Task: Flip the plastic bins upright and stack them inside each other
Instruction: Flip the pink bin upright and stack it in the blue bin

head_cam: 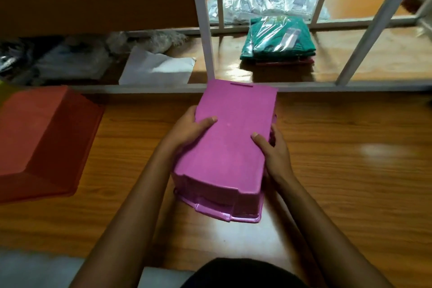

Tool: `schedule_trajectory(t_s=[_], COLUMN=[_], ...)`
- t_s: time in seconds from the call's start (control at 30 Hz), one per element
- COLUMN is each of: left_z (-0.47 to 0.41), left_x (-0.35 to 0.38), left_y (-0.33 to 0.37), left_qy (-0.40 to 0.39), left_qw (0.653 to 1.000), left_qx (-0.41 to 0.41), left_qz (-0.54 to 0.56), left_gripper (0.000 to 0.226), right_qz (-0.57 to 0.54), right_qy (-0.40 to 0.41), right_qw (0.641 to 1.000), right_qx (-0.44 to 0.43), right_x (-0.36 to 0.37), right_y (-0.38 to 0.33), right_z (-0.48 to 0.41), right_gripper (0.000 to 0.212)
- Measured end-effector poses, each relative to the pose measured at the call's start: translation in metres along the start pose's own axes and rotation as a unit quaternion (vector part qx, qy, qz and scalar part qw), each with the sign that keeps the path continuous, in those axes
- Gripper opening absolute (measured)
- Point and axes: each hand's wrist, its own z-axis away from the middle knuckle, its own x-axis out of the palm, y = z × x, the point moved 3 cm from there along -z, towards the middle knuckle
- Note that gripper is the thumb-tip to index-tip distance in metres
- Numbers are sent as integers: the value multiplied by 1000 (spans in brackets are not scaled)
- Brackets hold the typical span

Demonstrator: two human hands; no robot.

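Single head-worn wide-angle view, looking forward and steeply down from above the person's own forearms, close over the left hand (187, 132) and right hand (274, 151), which sit mid-frame. Beyond the hands it faces a white metal shelf frame (205, 37) low over the glossy wooden floor (350, 170); edges bend with lens distortion. No second view, so nothing shared.

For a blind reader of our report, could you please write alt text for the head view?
Both hands, left and right, grip an upside-down pink bin by its sides above a wooden floor. An overturned red bin lies to the left; a white rack stands behind.
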Motion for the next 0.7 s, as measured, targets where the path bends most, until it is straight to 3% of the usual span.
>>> schedule_trajectory(t_s=[0.1,0.17,0.27,0.33,0.5,0.6,0.67,0.7], left_z=[-9,-7,-4,-2,-1,5,12,16], left_x=[-2,-4,-4,-5,-1,0,-1,-4], left_y=[-5,-4,-9,-14,-25,-36,-40,-40], left_qy=[-13,-14,-10,-15,-17,11,52,88], left_qw=[999,998,994,988,975,961,968,973], left_qx=[-2,3,-3,-9,-34,-53,-39,-20], left_qz=[42,59,106,151,217,269,244,210], left_gripper=[62,52,46,45,53,56,59,59], right_qz=[-12,3,82,146,252,300,401,476], right_qy=[1,13,12,18,0,-62,-97,-104], right_qw=[1000,1000,996,989,967,947,900,859], right_qx=[2,12,31,25,-37,-92,-142,-161], right_x=[6,10,12,18,33,41,45,48], right_y=[0,0,-12,-38,-91,-110,-118,-121], right_z=[-1,0,-1,4,12,10,8,6], right_gripper=[74,86,114,117,70,54,54,59])
